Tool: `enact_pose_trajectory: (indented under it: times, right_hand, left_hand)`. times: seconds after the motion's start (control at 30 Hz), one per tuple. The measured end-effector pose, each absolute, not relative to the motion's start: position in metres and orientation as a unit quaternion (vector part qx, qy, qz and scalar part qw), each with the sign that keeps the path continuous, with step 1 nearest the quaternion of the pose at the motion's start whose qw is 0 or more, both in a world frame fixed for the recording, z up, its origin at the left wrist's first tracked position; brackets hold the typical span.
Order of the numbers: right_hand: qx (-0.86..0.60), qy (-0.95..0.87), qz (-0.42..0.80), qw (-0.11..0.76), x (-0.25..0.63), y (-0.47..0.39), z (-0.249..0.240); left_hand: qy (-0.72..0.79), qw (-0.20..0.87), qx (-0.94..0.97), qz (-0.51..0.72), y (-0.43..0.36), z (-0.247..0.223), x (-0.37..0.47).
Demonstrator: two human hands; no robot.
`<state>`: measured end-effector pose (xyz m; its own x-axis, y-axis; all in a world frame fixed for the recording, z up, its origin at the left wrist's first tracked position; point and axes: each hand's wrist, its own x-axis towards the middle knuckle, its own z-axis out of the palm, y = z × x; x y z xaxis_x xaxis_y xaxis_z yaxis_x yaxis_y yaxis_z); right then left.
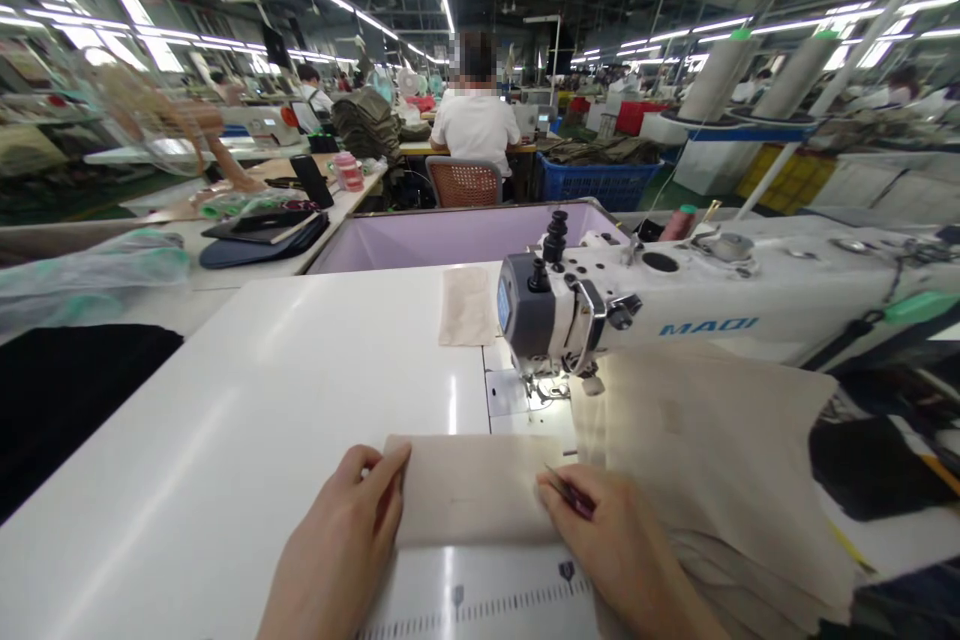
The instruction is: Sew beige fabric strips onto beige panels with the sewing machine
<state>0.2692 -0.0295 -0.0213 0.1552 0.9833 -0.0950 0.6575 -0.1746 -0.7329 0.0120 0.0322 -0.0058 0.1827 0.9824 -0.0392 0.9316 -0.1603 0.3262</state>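
Note:
A beige fabric piece (472, 492) lies flat on the white sewing table, in front of the machine's needle area. My left hand (337, 530) pinches its left edge between thumb and fingers. At its right edge is my right hand (619, 530), closed around a small pointed tool (571, 494) with a thin metal tip and dark reddish handle; its exact kind is hard to make out. Just beyond the fabric stands the sewing machine (645, 305), its needle area lit. A smaller beige piece (466, 307) rests left of the machine head.
A larger beige cloth (712, 450) spreads under the machine arm on the right. A printed ruler scale (517, 604) runs along the near table. Black fabric (75, 400) lies at the left. Behind the table are a lilac-lined bin (450, 235) and a seated person (476, 125).

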Motion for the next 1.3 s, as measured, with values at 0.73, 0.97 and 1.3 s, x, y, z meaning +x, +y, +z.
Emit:
enact_pose_trajectory:
  times: [0.73, 0.97, 1.3]
  right_hand:
    - [-0.731, -0.562, 0.302, 0.244, 0.271, -0.021, -0.014]
    - [-0.739, -0.556, 0.301, 0.232, 0.271, -0.021, -0.016]
    - [-0.619, -0.748, 0.161, 0.18, 0.292, -0.029, -0.013]
  left_hand:
    - [0.629, 0.155, 0.754, 0.113, 0.036, -0.002, 0.011]
    - [0.603, 0.115, 0.778, 0.132, 0.037, -0.011, 0.005]
    - [0.421, -0.029, 0.903, 0.085, 0.079, -0.007, 0.008]
